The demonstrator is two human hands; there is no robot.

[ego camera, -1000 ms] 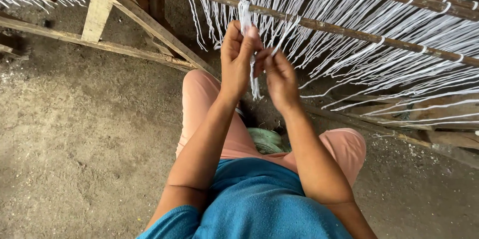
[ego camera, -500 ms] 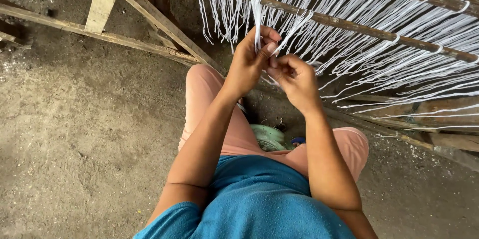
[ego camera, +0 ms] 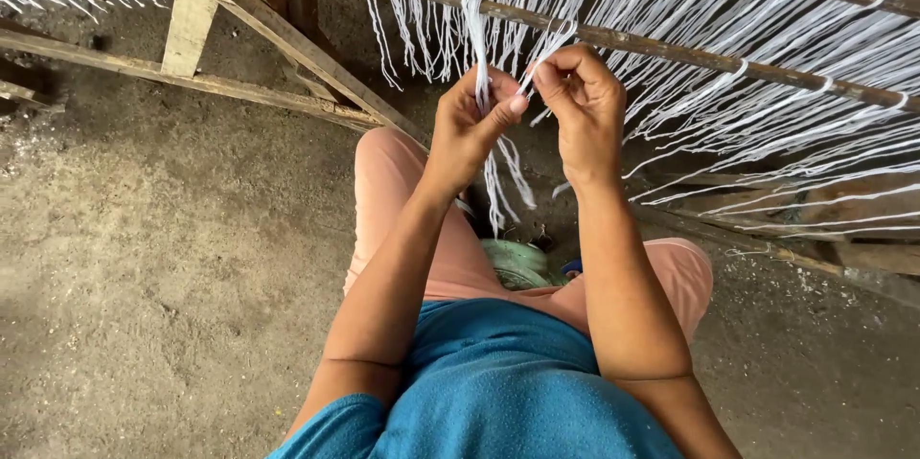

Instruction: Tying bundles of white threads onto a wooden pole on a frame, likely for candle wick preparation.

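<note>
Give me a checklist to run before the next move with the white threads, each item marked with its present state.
1. Left hand grips a bundle of white threads: ok.
2. Right hand pinches a thread between its fingertips: ok.
3. Bundle hangs from the wooden rod above the hands: ok.
4. Loose ends fall free below the left hand, clear of the knees: ok.
5. Knot or twist between the two hands: cannot tell, the fingers hide it.
6. Neighbouring threads on the rod hang apart from the bundle: ok.
</note>
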